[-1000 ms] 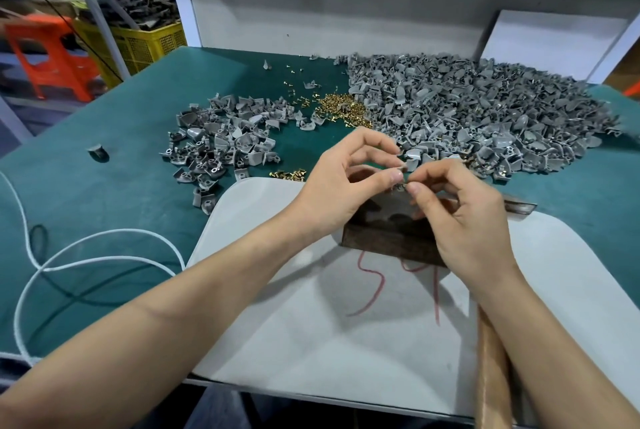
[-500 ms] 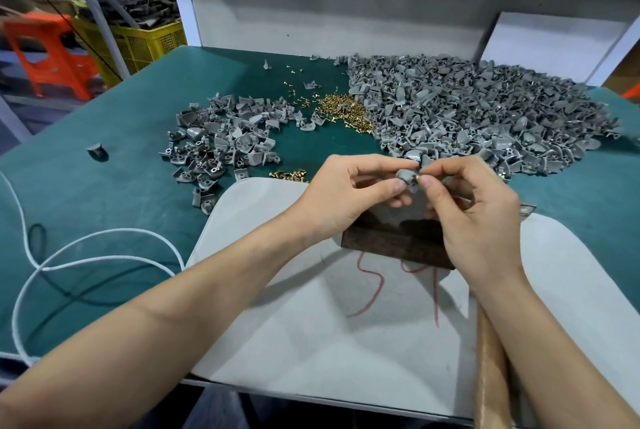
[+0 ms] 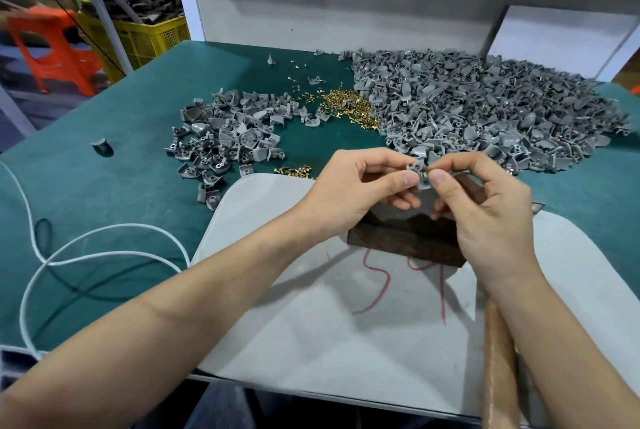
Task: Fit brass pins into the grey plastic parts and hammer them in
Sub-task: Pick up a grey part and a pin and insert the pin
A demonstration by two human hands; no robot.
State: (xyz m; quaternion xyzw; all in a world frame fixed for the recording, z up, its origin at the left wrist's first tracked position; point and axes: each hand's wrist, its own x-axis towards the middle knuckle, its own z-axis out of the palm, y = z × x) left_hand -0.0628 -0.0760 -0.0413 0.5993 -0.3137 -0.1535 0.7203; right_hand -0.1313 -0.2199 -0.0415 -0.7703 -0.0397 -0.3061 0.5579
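left hand (image 3: 349, 193) pinches grey part (image 3: 417, 172); right hand (image 3: 485, 217) pinches brass pin (image 3: 426, 172) at it. part likely light, stiff; pin tiny, slippery, best held by fingertips.

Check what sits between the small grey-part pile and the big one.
Head view: a heap of brass pins touching the big pile, plus a few stray grey parts on the green mat nearer the small pile.

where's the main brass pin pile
Head view, centre of the green table: the brass pin pile lies against the left edge of the big grey heap.
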